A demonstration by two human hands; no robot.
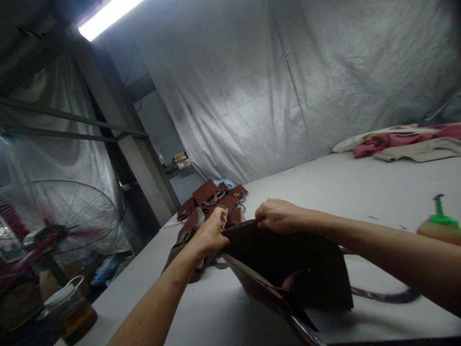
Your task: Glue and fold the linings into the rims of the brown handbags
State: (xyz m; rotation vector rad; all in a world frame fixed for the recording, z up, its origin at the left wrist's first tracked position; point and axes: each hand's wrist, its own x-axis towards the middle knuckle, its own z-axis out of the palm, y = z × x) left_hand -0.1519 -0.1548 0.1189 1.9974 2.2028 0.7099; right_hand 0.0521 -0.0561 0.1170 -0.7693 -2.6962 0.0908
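Observation:
A dark brown handbag lies tilted on the white table before me, its mouth spread so that the dark inside shows. My left hand pinches the bag's rim at its far left corner. Along the upper rim, my right hand has its fingers closed over the edge. One wrapped handle sticks out to the right under my forearm, and another strap hangs at the front near the bottom edge. Behind my left hand lies a heap of reddish-brown bags, partly hidden by it.
On the right stands a bottle with a green nozzle cap. Pink and beige cloth lies at the table's back right. A large fan and a lidded plastic jar are at the left. Plastic sheeting hangs behind the table.

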